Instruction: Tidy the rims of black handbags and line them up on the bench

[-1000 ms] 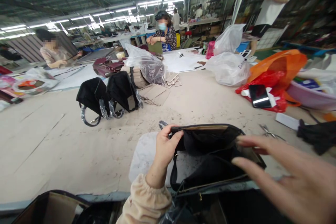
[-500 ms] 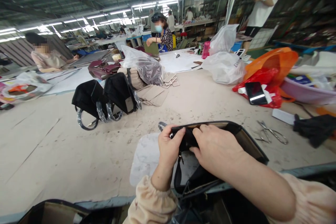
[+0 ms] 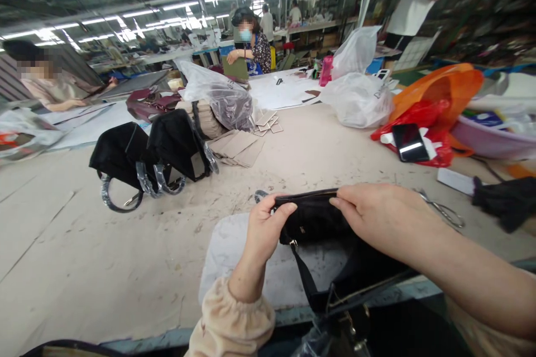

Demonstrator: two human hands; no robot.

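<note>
A black handbag (image 3: 320,217) lies at the table's near edge, its strap hanging toward me. My left hand (image 3: 268,223) pinches the left end of its upper edge between thumb and fingers. Farther right along the same edge, my right hand (image 3: 372,212) grips it with thumb and fingertips. The bag's opening now looks narrow, and its inside is hidden. Under the bag shows a pale translucent sheet (image 3: 226,248). Part of the bag's right side is hidden behind my right hand and forearm.
Two black bags (image 3: 121,156) with plastic-wrapped handles stand to the left. Behind them are beige panels (image 3: 238,148) and a clear plastic bag (image 3: 226,97). Scissors (image 3: 444,212), a phone (image 3: 409,142) and a purple basin (image 3: 489,142) lie right. Co-workers are across the table.
My right hand has moved out of the bag's opening to the right along its upper edge. The opening has narrowed, showing the bag's black side. The view has shifted slightly right.
</note>
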